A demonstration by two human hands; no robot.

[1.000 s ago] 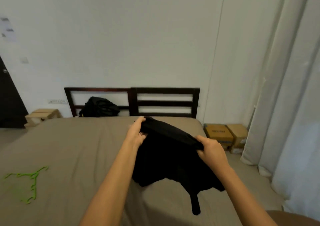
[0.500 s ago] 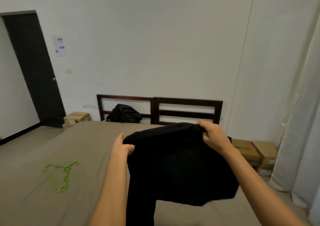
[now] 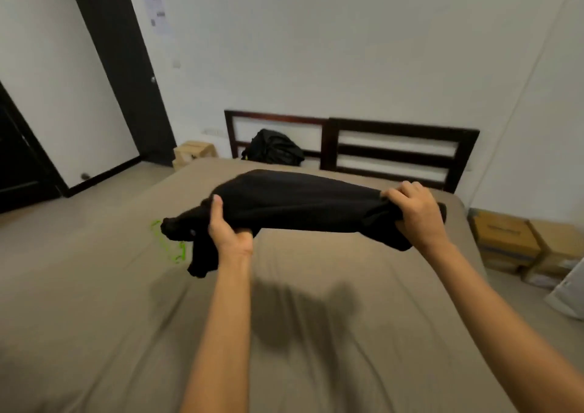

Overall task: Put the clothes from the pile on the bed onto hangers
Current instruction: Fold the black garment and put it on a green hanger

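Note:
A black garment (image 3: 300,202) is stretched almost level in the air above the bed (image 3: 316,333). My left hand (image 3: 229,231) grips its left end, where a loose part hangs down. My right hand (image 3: 417,215) grips its right end. A bright green hanger (image 3: 169,243) lies on the sheet just left of my left hand, partly hidden behind the hanging cloth. A dark pile of clothes (image 3: 273,147) rests at the far end of the bed against the headboard (image 3: 392,153).
Cardboard boxes (image 3: 505,239) stand on the floor right of the bed, with a pale curtain (image 3: 568,289) beyond them. A small wooden box (image 3: 194,156) sits by the wall at the bed's far left corner. A dark door (image 3: 123,65) is at the left.
The garment hung down from both hands before; now it is swung up and stretched nearly flat over the bed. The view has turned left and tilted downward.

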